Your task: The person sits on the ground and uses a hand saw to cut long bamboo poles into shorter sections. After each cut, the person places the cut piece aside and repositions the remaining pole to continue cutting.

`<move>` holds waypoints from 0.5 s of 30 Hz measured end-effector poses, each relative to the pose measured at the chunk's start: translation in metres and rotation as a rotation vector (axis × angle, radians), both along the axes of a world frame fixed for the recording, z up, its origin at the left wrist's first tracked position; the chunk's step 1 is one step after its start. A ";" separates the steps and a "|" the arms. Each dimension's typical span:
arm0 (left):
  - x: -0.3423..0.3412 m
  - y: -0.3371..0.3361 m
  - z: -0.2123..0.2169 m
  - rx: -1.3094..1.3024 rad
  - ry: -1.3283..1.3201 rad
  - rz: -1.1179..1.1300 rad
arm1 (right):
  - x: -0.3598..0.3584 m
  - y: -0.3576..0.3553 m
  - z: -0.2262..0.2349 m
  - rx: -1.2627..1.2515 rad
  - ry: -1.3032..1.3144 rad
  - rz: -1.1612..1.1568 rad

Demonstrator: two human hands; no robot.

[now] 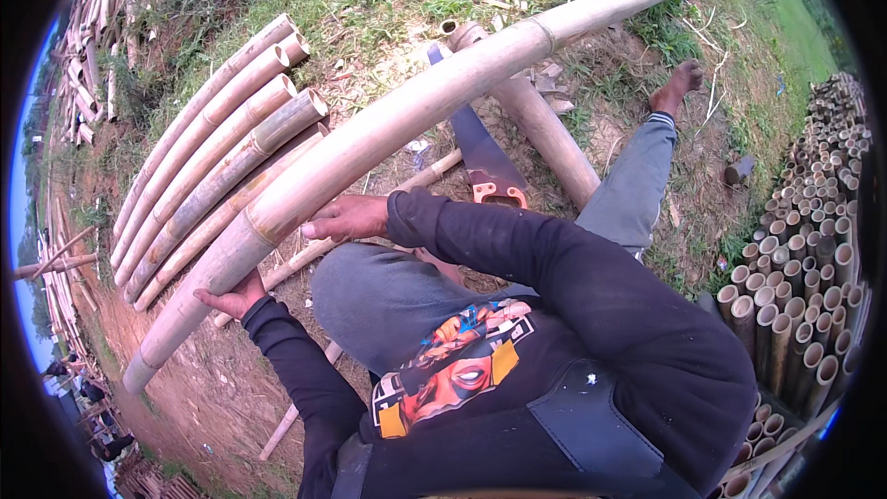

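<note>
A long, pale bamboo pole [397, 134] slants across my front, from the lower left to the upper right. My left hand [237, 296] holds it from underneath near its lower left end, the thumb lying along the near side. Farther up, close to a node, my right hand [351, 218] grips the same pole, with the fingers partly hidden by it. Beyond my right forearm a handsaw [485, 143] with a dark blade and an orange-edged handle lies on the ground. Beside the saw is a thick bamboo piece [545, 134], partly hidden under the pole.
Several cut bamboo poles [217, 125] lie side by side at the left. A thin bamboo stick [300, 268] runs beneath the held pole. Upright bamboo pieces [799, 286] are packed at the right. My bare foot [679, 86] rests on the ground; more bamboo [92, 74] is heaped far left.
</note>
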State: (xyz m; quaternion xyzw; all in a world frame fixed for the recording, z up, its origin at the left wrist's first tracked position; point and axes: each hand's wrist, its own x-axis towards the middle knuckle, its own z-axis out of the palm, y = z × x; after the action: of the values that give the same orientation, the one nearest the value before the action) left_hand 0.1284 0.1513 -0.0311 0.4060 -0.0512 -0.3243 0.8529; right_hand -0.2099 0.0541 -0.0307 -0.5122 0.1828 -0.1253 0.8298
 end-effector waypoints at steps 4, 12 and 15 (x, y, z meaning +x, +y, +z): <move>0.076 0.018 0.011 0.169 0.008 0.157 | -0.118 0.014 -0.050 -0.179 0.436 -0.143; 0.131 -0.004 -0.039 0.250 -0.005 0.062 | -0.240 0.119 -0.129 0.038 0.837 -0.178; 0.097 0.022 -0.077 0.349 -0.114 0.015 | -0.221 0.123 -0.132 -0.153 0.922 -0.115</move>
State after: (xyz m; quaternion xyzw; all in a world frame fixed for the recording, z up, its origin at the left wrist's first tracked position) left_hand 0.2249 0.1729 -0.1084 0.5660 -0.0391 -0.2983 0.7676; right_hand -0.4305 0.1775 -0.1625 -0.5630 0.5506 0.0564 0.6138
